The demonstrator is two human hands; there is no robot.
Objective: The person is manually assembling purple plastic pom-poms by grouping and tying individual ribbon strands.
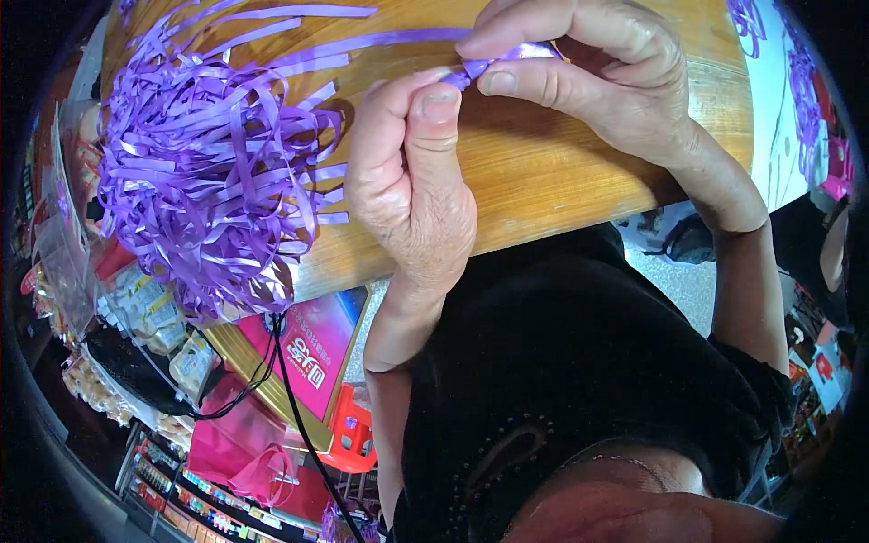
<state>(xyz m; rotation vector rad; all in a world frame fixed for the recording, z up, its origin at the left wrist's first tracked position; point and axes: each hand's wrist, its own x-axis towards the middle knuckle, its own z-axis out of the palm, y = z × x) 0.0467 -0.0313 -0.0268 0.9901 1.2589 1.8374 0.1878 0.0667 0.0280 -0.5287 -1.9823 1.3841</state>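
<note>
A strip of purple satin ribbon runs across the far part of the wooden table. Near its right end it is bunched into a small knot or fold between my two hands. My left hand pinches the ribbon just left of that bunched spot, thumb against forefinger. From the right, my right hand pinches the ribbon's other part, which shows as a shiny loop between thumb and fingers. Both hands are held above the table. Left of my left hand lies a big tangled heap of cut purple ribbons.
The wooden table has a curved look, its near edge close to my body. More purple ribbons hang over a white surface at the right. Below the left edge are a pink box, a red plastic basket, black cords and bagged goods.
</note>
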